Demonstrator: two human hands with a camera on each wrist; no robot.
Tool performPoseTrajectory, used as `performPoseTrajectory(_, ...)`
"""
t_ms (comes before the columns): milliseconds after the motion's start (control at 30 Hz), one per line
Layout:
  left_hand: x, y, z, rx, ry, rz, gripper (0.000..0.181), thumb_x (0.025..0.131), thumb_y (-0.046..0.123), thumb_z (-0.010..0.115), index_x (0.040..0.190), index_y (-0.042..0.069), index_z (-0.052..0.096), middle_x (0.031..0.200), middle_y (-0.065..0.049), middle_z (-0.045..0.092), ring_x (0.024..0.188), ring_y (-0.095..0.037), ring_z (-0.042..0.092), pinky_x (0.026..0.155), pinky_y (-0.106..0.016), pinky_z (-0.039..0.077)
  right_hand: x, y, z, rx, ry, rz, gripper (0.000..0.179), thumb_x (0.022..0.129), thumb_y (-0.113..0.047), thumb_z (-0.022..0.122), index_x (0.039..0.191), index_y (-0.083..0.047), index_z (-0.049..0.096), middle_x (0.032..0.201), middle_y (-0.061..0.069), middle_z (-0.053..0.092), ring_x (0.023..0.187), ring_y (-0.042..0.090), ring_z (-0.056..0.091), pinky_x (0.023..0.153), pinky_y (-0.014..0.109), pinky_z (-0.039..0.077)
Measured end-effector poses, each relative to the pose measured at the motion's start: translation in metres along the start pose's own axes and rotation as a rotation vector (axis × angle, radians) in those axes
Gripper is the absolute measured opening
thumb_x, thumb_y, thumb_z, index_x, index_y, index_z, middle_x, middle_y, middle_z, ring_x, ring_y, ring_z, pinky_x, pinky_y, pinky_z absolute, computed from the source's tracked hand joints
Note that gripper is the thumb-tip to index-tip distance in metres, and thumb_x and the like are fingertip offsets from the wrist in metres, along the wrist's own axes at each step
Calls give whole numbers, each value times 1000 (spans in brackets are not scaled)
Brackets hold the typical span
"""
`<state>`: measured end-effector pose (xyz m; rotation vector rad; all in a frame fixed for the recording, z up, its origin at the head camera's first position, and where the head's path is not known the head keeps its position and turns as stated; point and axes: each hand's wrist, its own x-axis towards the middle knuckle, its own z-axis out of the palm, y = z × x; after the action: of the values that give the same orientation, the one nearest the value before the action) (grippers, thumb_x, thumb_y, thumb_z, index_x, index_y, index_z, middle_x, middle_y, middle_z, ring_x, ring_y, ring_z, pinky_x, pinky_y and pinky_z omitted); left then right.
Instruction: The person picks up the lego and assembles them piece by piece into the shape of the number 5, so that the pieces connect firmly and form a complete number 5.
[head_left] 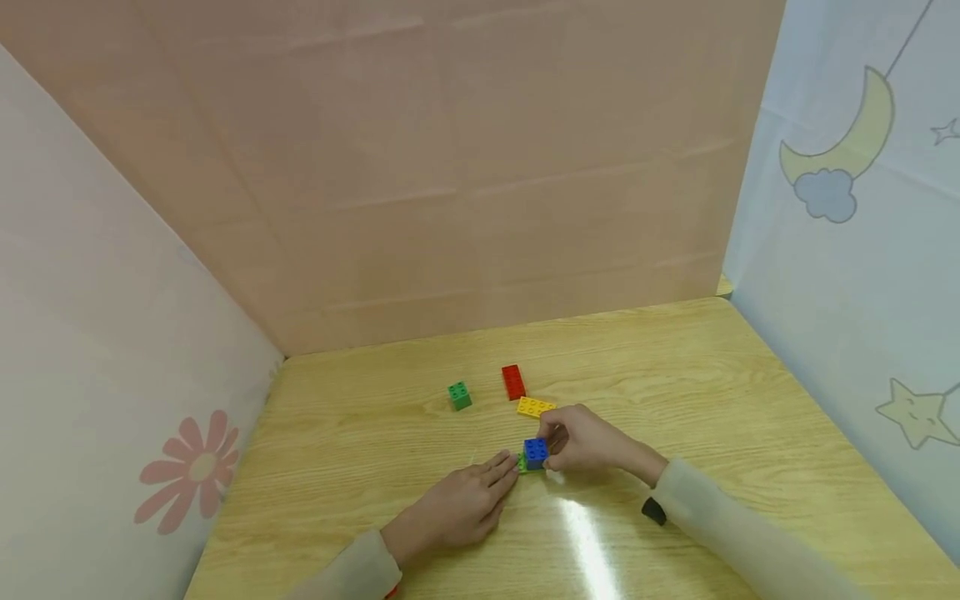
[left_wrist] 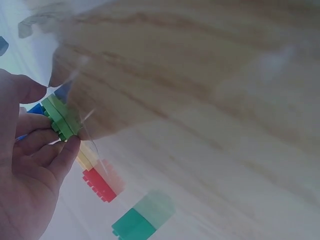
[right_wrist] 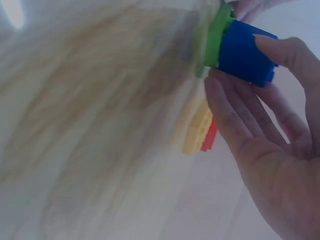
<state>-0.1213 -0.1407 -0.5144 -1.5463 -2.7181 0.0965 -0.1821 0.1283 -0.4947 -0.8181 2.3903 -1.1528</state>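
Note:
In the head view, my right hand (head_left: 588,442) pinches a blue four-stud brick (head_left: 536,452) between thumb and fingers. The brick sits over one end of a light green brick (right_wrist: 216,37), flush against its studded side in the right wrist view. My left hand (head_left: 461,500) lies low with extended fingers, their tips touching the green brick's left end. Seen from the left wrist, those fingers (left_wrist: 37,137) lie along the green brick (left_wrist: 61,116), thumb close by. Just beyond my right fingertips is a yellow brick (head_left: 536,407), flat on the table.
Behind the yellow brick lies a red brick (head_left: 513,382), and left of that a darker green brick (head_left: 460,396). A bit of something red (head_left: 392,592) pokes out by the left sleeve. Cloth panels (head_left: 465,183) enclose the wooden table (head_left: 337,433) at back and sides.

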Motion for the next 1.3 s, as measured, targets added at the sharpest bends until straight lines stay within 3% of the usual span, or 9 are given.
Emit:
performPoseTrajectory(267,0,-2,1,-11,5,-10,50,104,29,44,149,6,42,155,-11,42,144,-23,40,109,-34,47,5,-5,1,-18,10,43,23,73,-11,81,85,-18,63,100,-1,71,88,11,70,75,25,59)
performPoseTrajectory(600,-2,-1,5,-59,-38,-22,51,105,30,41,151,8,39,157,-9,38,146,-22,37,110,-34,46,6,-11,8,-30,38,134,28,71,-6,84,82,-16,61,96,-1,70,85,12,65,75,31,58)
performPoseTrajectory(700,-3,1,5,-59,-48,-18,51,105,31,40,151,8,38,158,-9,37,146,-22,37,111,-35,46,5,-16,11,-57,41,143,28,71,-3,83,82,-15,59,90,-3,68,80,11,63,69,28,55)
performPoseTrajectory(867,-4,5,5,-37,-14,-17,50,104,30,42,149,7,41,155,-10,41,145,-23,40,111,-35,46,6,-27,11,-124,38,147,28,67,2,80,78,-12,58,76,-4,63,68,12,54,58,24,45)
performPoseTrajectory(1033,-8,13,9,-33,12,-5,50,104,30,43,148,6,43,153,-12,44,143,-25,42,109,-34,47,4,-31,16,-83,1,206,29,64,6,81,74,-9,59,76,-2,64,70,15,54,59,26,46)
performPoseTrajectory(1300,-3,6,-1,-11,-30,-19,51,104,33,43,149,8,42,155,-9,42,144,-23,41,109,-34,48,4,-29,12,-137,54,135,28,68,0,83,79,-13,61,83,-3,67,73,11,59,64,26,52)
